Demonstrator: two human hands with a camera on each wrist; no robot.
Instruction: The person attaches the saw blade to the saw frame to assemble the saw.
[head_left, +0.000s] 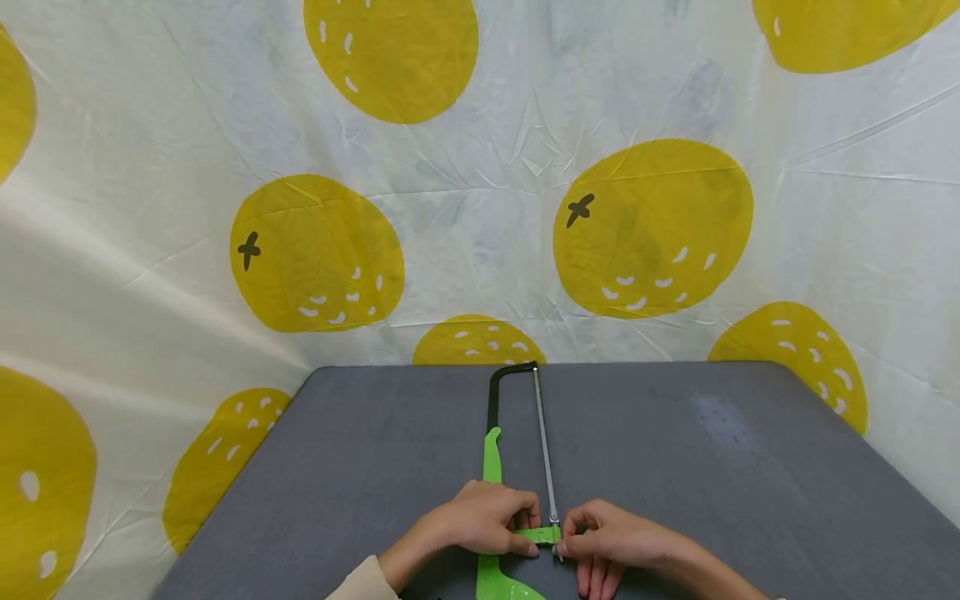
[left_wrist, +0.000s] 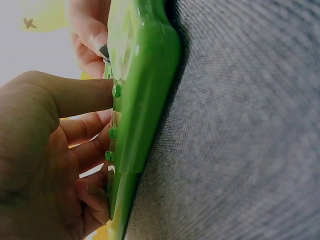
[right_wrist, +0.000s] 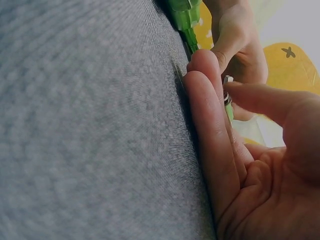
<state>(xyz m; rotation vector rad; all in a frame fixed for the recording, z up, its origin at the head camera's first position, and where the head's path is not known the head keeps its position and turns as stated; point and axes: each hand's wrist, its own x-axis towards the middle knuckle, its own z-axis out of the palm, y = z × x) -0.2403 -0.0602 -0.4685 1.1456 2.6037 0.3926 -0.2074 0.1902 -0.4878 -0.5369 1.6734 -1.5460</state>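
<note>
A hacksaw [head_left: 492, 457] with a green handle and a black front bow lies on the grey table, its bow pointing away from me. Its thin metal blade [head_left: 544, 442] runs along the right side to a short green arm [head_left: 536, 536]. My left hand [head_left: 487, 517] reaches over the green frame and grips that arm between thumb and fingers. At the arm's outer end, my right hand [head_left: 618, 537] pinches the small metal wing nut [right_wrist: 228, 87] with thumb and index finger. The right hand's other fingers [right_wrist: 212, 127] rest along the table, and the nut is mostly covered.
The grey cloth-covered table [head_left: 720, 483] extends on both sides of the saw. Behind it and at the sides hangs a pale curtain [head_left: 480, 250] printed with large yellow fruits.
</note>
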